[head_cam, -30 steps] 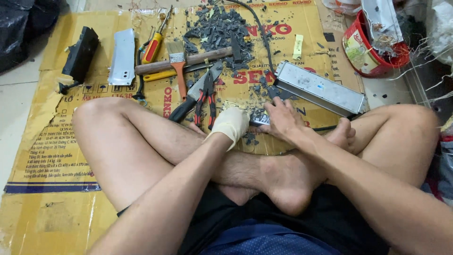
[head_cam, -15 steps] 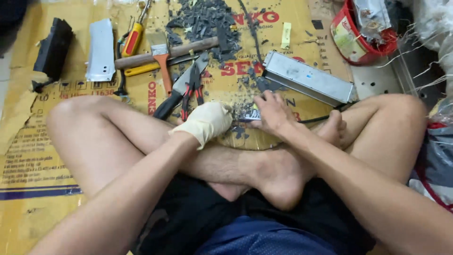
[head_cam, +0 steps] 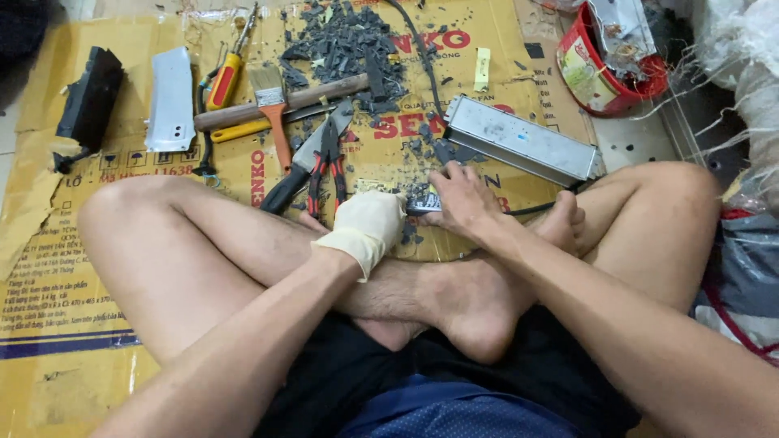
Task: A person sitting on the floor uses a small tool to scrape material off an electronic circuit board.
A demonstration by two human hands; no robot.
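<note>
A small flat part with a pale label [head_cam: 423, 203] lies on the cardboard sheet [head_cam: 73, 308] just ahead of the person's crossed shins, and both hands meet over it. The left hand [head_cam: 367, 225], in a cream glove, is curled at the part's left end; the bare right hand [head_cam: 460, 199] lies over its right end with fingers spread and pressing down. The two hands are close together, nearly touching, with most of the part hidden beneath them; whether either hand truly grips it cannot be told.

Just beyond the right hand lies one long grey metal box [head_cam: 519, 139], set at a slant, with one black cable [head_cam: 414, 49] running up past its left end. Dark grey broken chips [head_cam: 341, 40] are heaped near the top of the sheet and scattered down toward the hands.

Left of the hands lie two pliers with red and black handles [head_cam: 324, 166], side by side. Above them lie one wooden-handled hammer [head_cam: 284, 101], one paintbrush with an orange handle [head_cam: 272, 105], and one screwdriver with a yellow and red handle [head_cam: 223, 81]. Farther left are one silver curved plate [head_cam: 172, 101] and one black block [head_cam: 89, 97]. One red bucket [head_cam: 604, 73] stands at the upper right, off the sheet.
</note>
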